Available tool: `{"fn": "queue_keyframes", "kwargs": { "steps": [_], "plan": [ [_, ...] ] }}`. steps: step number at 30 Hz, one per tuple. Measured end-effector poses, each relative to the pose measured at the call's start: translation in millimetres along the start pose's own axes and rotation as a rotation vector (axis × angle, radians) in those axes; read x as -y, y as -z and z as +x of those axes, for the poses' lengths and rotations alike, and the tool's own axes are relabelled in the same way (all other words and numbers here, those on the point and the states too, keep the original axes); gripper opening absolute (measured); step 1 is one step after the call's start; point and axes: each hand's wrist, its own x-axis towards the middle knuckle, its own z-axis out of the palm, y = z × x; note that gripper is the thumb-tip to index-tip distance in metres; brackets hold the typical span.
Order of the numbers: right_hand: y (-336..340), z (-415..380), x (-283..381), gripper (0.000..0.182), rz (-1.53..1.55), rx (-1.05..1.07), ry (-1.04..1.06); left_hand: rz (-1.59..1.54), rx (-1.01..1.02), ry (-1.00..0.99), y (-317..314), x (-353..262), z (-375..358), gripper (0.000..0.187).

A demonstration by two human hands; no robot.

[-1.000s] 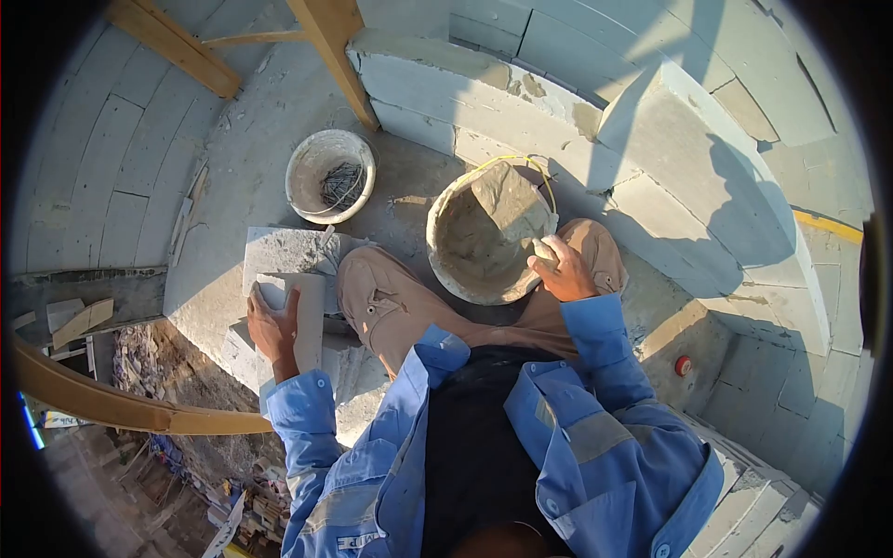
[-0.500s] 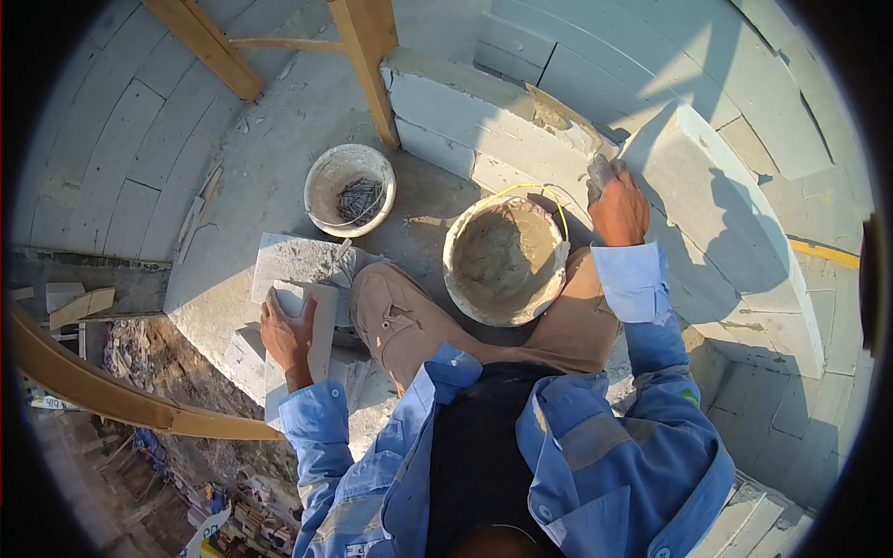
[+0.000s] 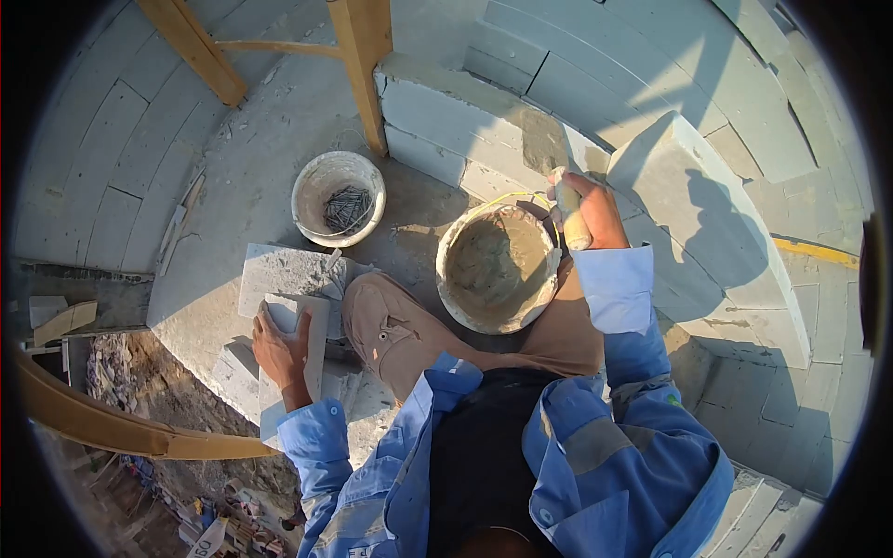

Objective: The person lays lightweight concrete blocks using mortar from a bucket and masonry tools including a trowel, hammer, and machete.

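Head camera shows the right hand (image 3: 600, 216) with its fingers clenched around the handle of a trowel (image 3: 573, 223), whose blade seems to touch the top of the low wall (image 3: 442, 116), near the mortar bucket (image 3: 463, 314). For good spreading, one should press evenly and hold the blade at a small angle, so the mortar is not dragged away. The left hand (image 3: 282, 358) has its fingers around a small block (image 3: 282, 312) (it lies upon a larger block (image 3: 318, 344)); a light, steady grip is enough, I think.

Two buckets (image 3: 306, 221) (image 3: 448, 284), two hands (image 3: 282, 353) (image 3: 600, 214), one trowel (image 3: 572, 219), two wooden posts (image 3: 361, 79) (image 3: 193, 51)
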Motion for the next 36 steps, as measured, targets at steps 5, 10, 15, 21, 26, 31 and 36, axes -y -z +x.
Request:
{"fn": "queue_keyframes", "kwargs": {
  "steps": [5, 10, 15, 21, 26, 31, 36],
  "plan": [
    [-68, 53, -9, 0.026, 0.253, 0.128, 0.006, -0.023, 0.002, 0.007, -3, 4, 0, 0.085],
    [-157, 85, 13, 0.027, 0.143, 0.149, -0.011, -0.027, 0.008, 0.009, -4, 5, 0, 0.085],
    [-198, 102, 18, 0.036, 0.026, 0.042, 0.05, -0.025, 0.005, 0.008, -6, 6, -1, 0.086],
    [-87, 75, 19, 0.037, -0.214, 0.092, -0.014, -0.026, 0.005, 0.013, -7, 8, 0, 0.087],
    [3, -5, 0, 0.032, -0.272, -0.136, 0.022, -0.018, 0.002, 0.01, -7, 5, 0, 0.085],
    [36, -81, -92, 0.046, -0.706, -0.141, 0.22, 0.036, 0.034, 0.019, -1, 0, 0, 0.088],
    [62, -44, -174, 0.039, -1.39, 0.107, 0.053, 0.103, 0.068, 0.047, -14, 10, 2, 0.092]
  ]
}}
